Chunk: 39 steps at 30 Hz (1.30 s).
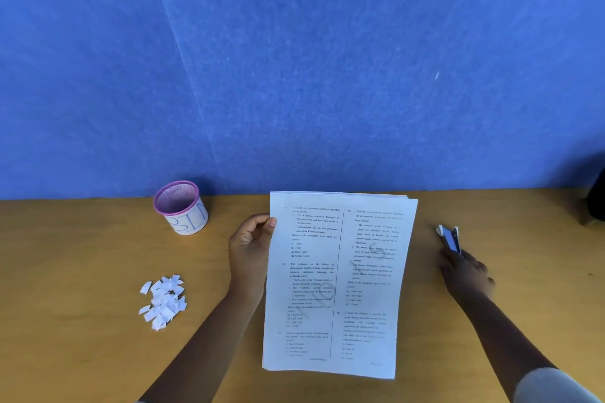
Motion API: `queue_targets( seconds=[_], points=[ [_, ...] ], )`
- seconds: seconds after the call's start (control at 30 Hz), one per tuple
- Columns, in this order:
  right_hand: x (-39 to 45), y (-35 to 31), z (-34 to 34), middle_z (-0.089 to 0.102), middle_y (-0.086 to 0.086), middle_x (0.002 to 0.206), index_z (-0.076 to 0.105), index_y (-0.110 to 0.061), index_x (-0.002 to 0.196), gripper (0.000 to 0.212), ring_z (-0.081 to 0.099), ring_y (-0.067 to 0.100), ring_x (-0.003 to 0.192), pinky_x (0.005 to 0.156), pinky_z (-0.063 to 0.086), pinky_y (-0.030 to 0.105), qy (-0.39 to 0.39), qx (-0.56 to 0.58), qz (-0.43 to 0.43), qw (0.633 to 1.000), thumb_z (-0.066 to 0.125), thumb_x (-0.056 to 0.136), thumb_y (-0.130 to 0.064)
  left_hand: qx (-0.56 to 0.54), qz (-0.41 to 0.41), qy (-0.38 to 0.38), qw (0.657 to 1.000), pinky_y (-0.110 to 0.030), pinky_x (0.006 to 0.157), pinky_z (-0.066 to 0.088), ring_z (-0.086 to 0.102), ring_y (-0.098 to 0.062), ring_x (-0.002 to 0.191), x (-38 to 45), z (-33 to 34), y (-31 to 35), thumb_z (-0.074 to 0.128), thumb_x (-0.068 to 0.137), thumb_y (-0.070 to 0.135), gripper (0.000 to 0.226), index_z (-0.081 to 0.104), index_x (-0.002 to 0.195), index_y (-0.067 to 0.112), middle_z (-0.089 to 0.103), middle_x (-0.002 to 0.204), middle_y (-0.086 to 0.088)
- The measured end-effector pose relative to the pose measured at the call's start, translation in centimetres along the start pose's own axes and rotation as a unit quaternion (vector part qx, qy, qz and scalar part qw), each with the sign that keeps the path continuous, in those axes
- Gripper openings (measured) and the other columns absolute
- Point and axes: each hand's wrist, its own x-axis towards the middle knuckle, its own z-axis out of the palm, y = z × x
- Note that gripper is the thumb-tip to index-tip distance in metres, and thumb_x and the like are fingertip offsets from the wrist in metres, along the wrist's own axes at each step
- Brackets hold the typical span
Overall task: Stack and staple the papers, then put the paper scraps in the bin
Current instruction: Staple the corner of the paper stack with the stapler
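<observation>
**Paper stack gripped one-handed, stapler being fetched**

White printed sheets, the papers [337,285], are standing gathered in the middle of the wooden table [82,255], and everything else is being noted from them. Left hand [250,253] is pinching their left edge, thumb on the front face, remaining fingers hidden behind. Top edges are fanning slightly at the upper right corner, so the sheets are not lying quite flush.

Right of the papers, the right hand [465,271] is reaching out over the table, fingers closing round the near end of a small blue stapler [450,237]; how firmly it is seated I cannot tell, the hand being blurred.

Left of the papers and well apart, paper scraps [163,301] are lying in a loose heap. Farther back on that same side, a pink mesh cup serving as the bin [180,206] is standing against the blue backdrop [294,59].

Risks, as I am judging them:
- A one-sided pinch is letting the free side sag; sheets could be slipping further askew before stapling.
- Stapling a fanned corner might be missing the rearmost sheets.
- An arm sweeping across could be scattering the scraps.

Writing: a white band on the cup is reading "BIN" in hand-drawn blue letters. Top page is showing two columns of numbered questions with lettered options and a faint diagonal watermark; wording is too small to be reading.
</observation>
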Motion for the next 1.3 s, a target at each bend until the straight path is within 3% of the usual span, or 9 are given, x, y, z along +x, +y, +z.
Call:
queue_targets(
  seconds=[0.13,0.27,0.43,0.53,0.63,0.8,0.93,1.17,1.3],
  points=[
    [-0.6,0.5,0.6,0.064,0.017,0.114,0.067,-0.011,0.114,0.028,0.058,0.036,0.097,0.075,0.048,0.037,0.088,0.137,0.008,0.987,0.058,0.088,-0.011,0.003,-0.008,0.010,1.000,-0.015,0.058,0.052,0.066,-0.006,0.070,-0.2,-0.1,-0.3,0.055,0.089,0.012,0.016,0.066,0.083,0.021,0.072,0.077,0.010],
    [-1.7,0.0,0.4,0.069,0.019,0.103,0.068,-0.010,0.105,0.020,0.059,0.028,0.078,0.056,0.044,0.024,0.100,0.363,0.047,0.925,0.060,0.087,-0.008,-0.001,-0.016,0.016,1.000,-0.015,0.060,0.052,0.064,-0.007,0.071,-0.3,-0.2,-0.3,0.055,0.090,0.012,0.015,0.066,0.084,0.021,0.071,0.084,0.002],
    [-4.6,-1.7,-2.2,0.062,0.012,0.093,0.046,-0.014,0.124,0.036,0.061,0.015,0.081,0.074,0.057,0.023,-0.017,0.754,0.087,0.651,0.056,0.091,-0.004,0.007,-0.007,0.009,1.000,-0.012,0.051,0.047,0.064,-0.003,0.064,-0.5,-0.6,-0.2,0.055,0.090,0.014,0.014,0.066,0.085,0.021,0.070,0.082,0.003],
    [-6.5,-3.2,-4.3,0.066,0.006,0.084,0.057,-0.006,0.108,0.018,0.067,0.009,0.075,0.076,0.059,0.025,-0.107,0.841,0.066,0.526,0.047,0.094,-0.007,0.010,-0.002,0.009,1.000,-0.012,0.051,0.048,0.065,-0.003,0.065,-0.6,-0.7,-0.1,0.055,0.090,0.015,0.012,0.067,0.088,0.017,0.071,0.079,0.007],
    [-8.4,-4.6,-6.1,0.070,0.002,0.076,0.060,-0.006,0.095,0.017,0.067,0.004,0.068,0.070,0.058,0.020,-0.164,0.878,0.038,0.447,0.044,0.094,-0.013,0.011,0.003,0.000,1.000,-0.013,0.053,0.050,0.065,-0.003,0.066,-0.7,-0.4,0.1,0.055,0.090,0.014,0.016,0.066,0.083,0.023,0.073,0.074,0.014],
    [-10.3,-6.1,-9.9,0.065,-0.006,0.074,0.073,-0.016,0.078,0.030,0.059,0.000,0.069,0.069,0.051,0.010,-0.121,0.908,-0.053,0.398,0.047,0.092,-0.021,0.014,0.027,-0.006,1.000,-0.013,0.056,0.049,0.063,0.000,0.066,-1.0,0.3,0.8,0.056,0.090,0.012,0.020,0.066,0.079,0.025,0.072,0.073,0.016],
    [-10.6,-6.5,-12.5,0.063,-0.008,0.090,0.071,-0.016,0.088,0.017,0.052,0.003,0.087,0.073,0.050,0.011,-0.120,0.957,-0.094,0.246,0.060,0.079,-0.026,0.018,0.053,-0.015,0.998,-0.012,0.056,0.049,0.063,0.001,0.065,-1.2,0.9,1.6,0.056,0.090,0.010,0.024,0.066,0.077,0.027,0.072,0.072,0.016],
    [-11.9,-8.4,-14.4,0.069,0.001,0.101,0.064,-0.014,0.085,0.031,0.069,0.017,0.097,0.074,0.058,0.022,-0.145,0.919,-0.036,0.366,0.047,0.088,-0.040,0.028,0.065,-0.029,0.997,-0.015,0.056,0.049,0.062,-0.004,0.066,-1.5,1.3,1.6,0.056,0.090,0.011,0.025,0.067,0.076,0.029,0.071,0.072,0.013],
    [-14.3,-11.1,-14.5,0.070,0.016,0.106,0.063,-0.004,0.086,0.033,0.071,0.028,0.095,0.073,0.059,0.025,-0.245,0.896,-0.039,0.369,0.047,0.085,-0.033,0.033,0.061,-0.033,0.997,-0.018,0.056,0.050,0.062,-0.006,0.067,-1.8,1.6,1.3,0.057,0.089,0.012,0.024,0.067,0.076,0.029,0.071,0.073,0.010]
  ],
)
